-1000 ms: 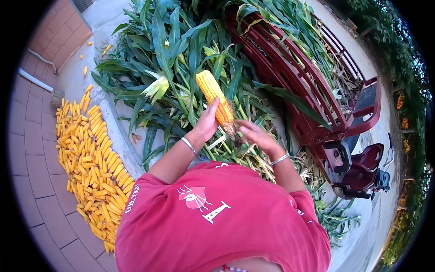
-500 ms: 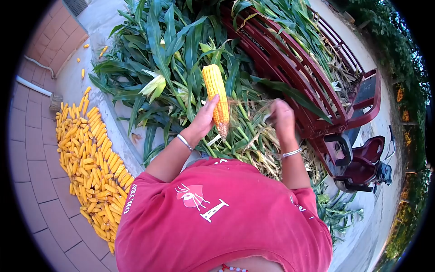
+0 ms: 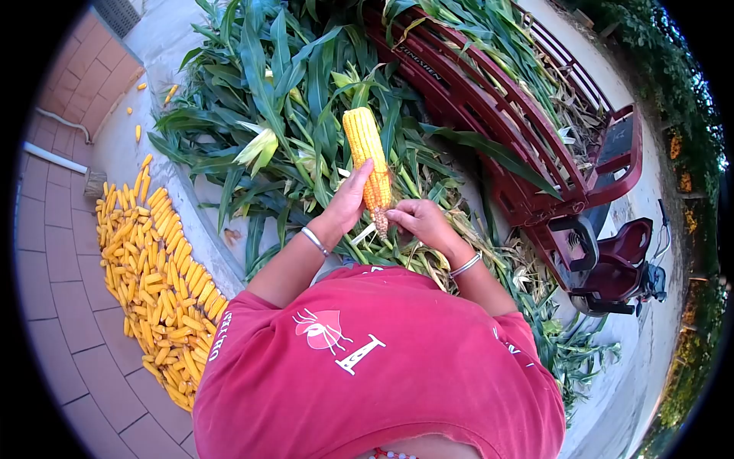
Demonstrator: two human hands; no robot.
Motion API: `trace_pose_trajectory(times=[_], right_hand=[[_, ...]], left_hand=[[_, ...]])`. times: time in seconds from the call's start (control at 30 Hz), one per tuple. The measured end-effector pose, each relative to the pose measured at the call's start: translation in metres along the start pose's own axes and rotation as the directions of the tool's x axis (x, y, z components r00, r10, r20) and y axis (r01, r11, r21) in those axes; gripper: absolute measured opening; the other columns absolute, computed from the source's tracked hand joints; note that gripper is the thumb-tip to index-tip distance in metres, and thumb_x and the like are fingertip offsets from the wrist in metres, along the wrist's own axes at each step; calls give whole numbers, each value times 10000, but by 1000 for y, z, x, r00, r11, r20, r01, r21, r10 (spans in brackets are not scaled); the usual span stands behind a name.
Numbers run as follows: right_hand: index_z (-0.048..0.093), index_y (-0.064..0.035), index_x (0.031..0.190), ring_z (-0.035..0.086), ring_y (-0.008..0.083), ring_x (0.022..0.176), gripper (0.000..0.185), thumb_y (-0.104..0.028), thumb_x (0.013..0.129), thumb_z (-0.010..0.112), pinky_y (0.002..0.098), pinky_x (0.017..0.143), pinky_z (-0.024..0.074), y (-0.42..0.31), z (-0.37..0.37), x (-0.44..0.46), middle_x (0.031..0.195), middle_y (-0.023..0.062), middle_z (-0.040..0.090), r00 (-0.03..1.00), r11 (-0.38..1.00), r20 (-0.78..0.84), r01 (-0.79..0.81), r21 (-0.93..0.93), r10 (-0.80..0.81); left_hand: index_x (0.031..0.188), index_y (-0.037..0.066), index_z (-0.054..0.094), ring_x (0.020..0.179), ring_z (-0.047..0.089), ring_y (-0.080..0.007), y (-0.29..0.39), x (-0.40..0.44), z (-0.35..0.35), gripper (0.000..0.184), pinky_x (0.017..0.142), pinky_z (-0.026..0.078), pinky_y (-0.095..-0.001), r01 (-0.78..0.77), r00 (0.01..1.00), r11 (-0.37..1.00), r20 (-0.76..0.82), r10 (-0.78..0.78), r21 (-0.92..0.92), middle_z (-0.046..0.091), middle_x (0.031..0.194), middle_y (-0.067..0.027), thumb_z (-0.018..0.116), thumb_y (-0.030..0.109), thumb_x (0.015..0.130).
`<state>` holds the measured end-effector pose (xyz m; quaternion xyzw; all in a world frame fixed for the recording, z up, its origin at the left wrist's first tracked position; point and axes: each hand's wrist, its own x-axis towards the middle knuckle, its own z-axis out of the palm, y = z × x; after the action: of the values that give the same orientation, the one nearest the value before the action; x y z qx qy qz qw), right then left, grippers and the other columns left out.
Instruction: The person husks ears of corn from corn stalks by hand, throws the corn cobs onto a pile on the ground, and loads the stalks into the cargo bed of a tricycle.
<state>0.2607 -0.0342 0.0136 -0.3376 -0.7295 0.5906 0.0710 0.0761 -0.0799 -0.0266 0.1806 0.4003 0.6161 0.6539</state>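
Observation:
My left hand (image 3: pixel 352 196) is wrapped around the middle of a husked yellow ear of corn (image 3: pixel 364 139), held upright with its broad end away from me. The narrow, pale-brown tip points down toward my shirt. At that tip, my right hand (image 3: pixel 422 222) is closed in a pinch, fingertips touching the side of the ear; whatever lies between them is too small to make out. Green corn stalks and leaves (image 3: pixel 306 99) spread beneath and beyond both hands. A partly opened ear in its pale husk (image 3: pixel 258 148) lies among them to the left.
Husked corn ears form a big pile (image 3: pixel 157 283) on the left, beside a paved strip (image 3: pixel 57 291). To the right stands a dark red cart (image 3: pixel 489 115) loaded with stalks, with a seat (image 3: pixel 621 256) at its near end. Dry husks and stalks lie under my right arm.
My right hand has come in from the right, where it was blurred and away from the ear, to the ear's tip. The left hand keeps its hold, almost unmoved.

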Motion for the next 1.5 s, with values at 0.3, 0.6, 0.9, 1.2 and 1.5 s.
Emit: trace_pose_trajectory(times=[0.3, 0.6, 0.9, 1.2, 1.5], right_hand=[[610, -34, 846, 581, 82, 599, 210, -222, 937, 586, 213, 533, 473, 1, -15, 0, 718, 6, 598, 953, 925, -287, 21, 379, 96], [617, -13, 800, 600, 154, 615, 243, -244, 873, 633, 320, 571, 468, 13, 18, 11, 660, 77, 598, 921, 922, -258, 199, -333, -292], [622, -39, 784, 464, 59, 602, 282, -258, 948, 554, 250, 536, 375, 97, -102, -16, 674, -30, 526, 601, 948, -788, 157, 277, 130], [672, -15, 1034, 648, 360, 885, 464, -365, 732, 710, 434, 794, 509, 373, -80, -114, 979, 235, 661, 871, 558, -286, -479, -678, 400], [709, -6, 806, 654, 339, 757, 312, -299, 700, 712, 396, 732, 510, 367, -72, -78, 802, 194, 679, 786, 621, -487, -608, -495, 381]], left_hand=[[1330, 67, 377, 1095, 503, -161, -3, -5, -1, 538, 975, 381, -327, -58, 995, 976, -61, 73, 210, 523, 1185, -60, 489, 447, 966], [1395, 40, 284, 1162, 470, -180, -10, -9, 6, 649, 1023, 348, -334, -80, 993, 958, -59, 100, 275, 480, 1265, -96, 523, 447, 950], [1317, 64, 366, 749, 597, -141, -31, 1, -26, 528, 624, 517, -293, 86, 993, 945, 46, -106, 316, 574, 996, -44, 633, 250, 902], [1084, 12, 590, 741, 647, -154, -31, -49, -144, 349, 620, 528, -292, 570, 821, 822, -24, -570, -19, 665, 914, -80, 678, 238, 834], [1316, -3, 401, 1112, 551, -222, 239, -351, -349, 510, 925, 459, -333, -921, 6, 322, -816, 578, 221, 560, 1230, -128, 505, 336, 950]])
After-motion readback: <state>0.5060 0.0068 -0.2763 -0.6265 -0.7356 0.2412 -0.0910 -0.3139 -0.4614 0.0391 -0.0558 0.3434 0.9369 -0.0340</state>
